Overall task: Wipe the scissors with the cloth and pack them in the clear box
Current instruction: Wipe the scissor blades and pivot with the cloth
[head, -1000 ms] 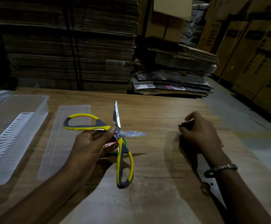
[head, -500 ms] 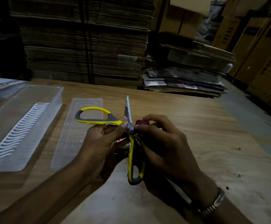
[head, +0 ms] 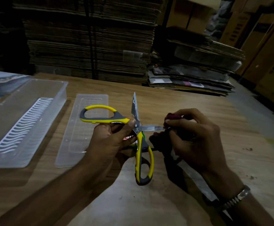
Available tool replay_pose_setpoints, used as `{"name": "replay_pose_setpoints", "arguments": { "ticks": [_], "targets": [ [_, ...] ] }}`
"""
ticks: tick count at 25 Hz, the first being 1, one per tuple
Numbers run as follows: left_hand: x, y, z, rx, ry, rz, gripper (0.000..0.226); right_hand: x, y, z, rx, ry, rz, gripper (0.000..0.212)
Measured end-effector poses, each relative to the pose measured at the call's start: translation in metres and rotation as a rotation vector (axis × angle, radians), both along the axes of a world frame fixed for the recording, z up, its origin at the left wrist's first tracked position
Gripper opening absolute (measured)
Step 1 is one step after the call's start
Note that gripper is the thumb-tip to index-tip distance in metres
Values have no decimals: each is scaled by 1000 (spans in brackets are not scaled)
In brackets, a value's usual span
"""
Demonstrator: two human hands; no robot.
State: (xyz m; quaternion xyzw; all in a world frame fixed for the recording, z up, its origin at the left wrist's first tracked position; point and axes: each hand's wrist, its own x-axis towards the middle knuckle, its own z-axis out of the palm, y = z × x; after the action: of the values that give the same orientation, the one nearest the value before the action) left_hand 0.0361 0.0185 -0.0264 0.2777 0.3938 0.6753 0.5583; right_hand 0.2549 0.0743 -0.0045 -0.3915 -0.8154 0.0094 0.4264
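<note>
My left hand [head: 111,139] grips yellow-and-grey scissors [head: 139,149] near the pivot, held above the wooden table with the blades spread wide. One blade points up and away, the other points right. My right hand [head: 193,141] pinches a dark maroon cloth [head: 172,117] around the tip of the right-pointing blade. A red-and-green label shows behind my left fingers. The clear box [head: 25,121] with a white ribbed insert lies at the left, and its flat clear lid [head: 84,128] lies beside it.
The wooden table [head: 198,98] has a pale worn patch near me. A thin clear strip [head: 196,178] lies under my right forearm. Stacks of flattened cardboard [head: 90,38] and brown cartons [head: 266,51] stand behind and to the right of the table.
My right hand went from the table to the scissors' pivot with the cloth, then slid out along the right-pointing blade to its tip. My left hand kept holding the scissors.
</note>
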Motion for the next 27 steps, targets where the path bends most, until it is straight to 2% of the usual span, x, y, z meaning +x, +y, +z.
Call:
{"name": "replay_pose_setpoints", "arguments": {
  "ticks": [3,7,12,16,19,22,27],
  "targets": [
    [-2,0,0,-2,46,16,18,-10,-7,0,30,22,56,34],
    [-1,0,-3,11,84,27,19,-32,-18,-10,23,-120,205,45],
    [-1,1,-5,15,-9,28,8,-21,-8,-14,23,-86,87,34],
    [1,0,-4,20,-7,36,6,-11,-4,-9,32,58,-67,23],
    [1,-1,-4,37,21,45,11,-21,-15,-5,101,78,21,29],
    [2,-3,-4,55,53,37,13,-38,-20,-12,59,27,135,36],
    [2,-3,2,74,103,87,10,-35,-12,-12,-23,39,98,36]
  ]
}}
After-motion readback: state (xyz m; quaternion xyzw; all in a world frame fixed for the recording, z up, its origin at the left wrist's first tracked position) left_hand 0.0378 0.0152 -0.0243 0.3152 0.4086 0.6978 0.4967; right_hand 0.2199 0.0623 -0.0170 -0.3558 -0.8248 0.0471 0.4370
